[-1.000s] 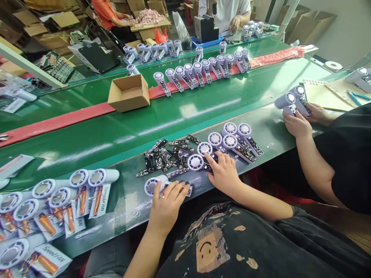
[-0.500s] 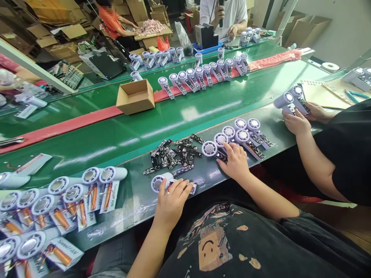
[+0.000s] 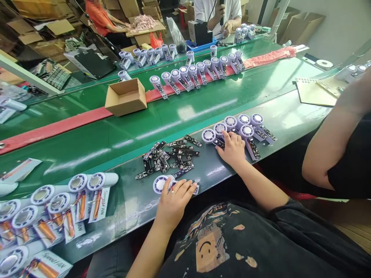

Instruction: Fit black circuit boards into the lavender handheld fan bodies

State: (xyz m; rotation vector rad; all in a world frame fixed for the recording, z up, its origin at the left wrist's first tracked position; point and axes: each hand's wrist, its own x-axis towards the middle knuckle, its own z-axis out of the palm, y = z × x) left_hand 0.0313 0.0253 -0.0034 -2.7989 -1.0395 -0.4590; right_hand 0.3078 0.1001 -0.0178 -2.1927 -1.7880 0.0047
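My left hand (image 3: 176,197) lies over the handle of a pale purple handheld fan (image 3: 160,184) on the bench, its fingers curled across it. That fan's round head sticks out beyond my thumb; most of the handle is hidden. My right hand (image 3: 232,148) is on another handheld fan (image 3: 208,136), whose black circuit board (image 3: 219,143) shows beside my thumb. Several more fans (image 3: 247,131) with boards on their handles stand close around these fingers. Between my hands, a heap of loose circuit boards (image 3: 165,157) lies on the bench.
At the left are several fans (image 3: 78,183) with orange wrapped cells in open handles. A green conveyor (image 3: 185,112) runs beyond, with an open cardboard box (image 3: 126,97) and a row of fans (image 3: 193,71). A co-worker's arm (image 3: 327,146) is close at right; other people work across.
My right hand and the fans by its fingers have shifted slightly away from me. My left hand stays on its fan. The neighbouring co-worker's arms have swung right, taking two fans out of view.
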